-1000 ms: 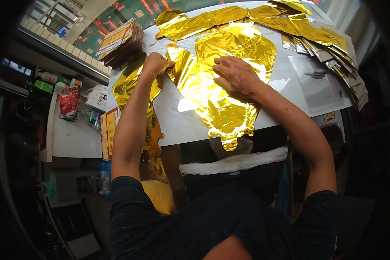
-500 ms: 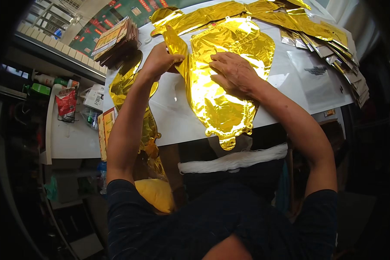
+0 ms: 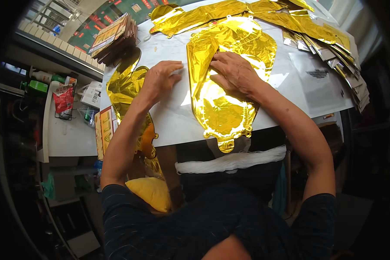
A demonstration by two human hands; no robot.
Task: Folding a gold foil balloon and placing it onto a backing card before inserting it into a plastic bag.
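A flat, uninflated gold foil balloon lies on the white table in front of me, its rounded tab reaching over the near edge. Its left side is folded inward, making a creased flap. My right hand rests on the balloon with bent fingers and thumb apart, fingertips at the flap's edge. Left of the balloon, my left hand is empty, thumb and fingers apart. Beside my left forearm, more gold foil hangs over the table's left edge.
Gold foil pieces lie across the table's far side. A stack of printed cards stands far left, and fanned flat packs lie far right beside a clear plastic bag. A white thread bundle lies before my body.
My left hand has let go of the balloon's left edge and drawn back slightly. That edge, raised before, now lies folded inward up to my right hand's fingers. My right hand has barely moved.
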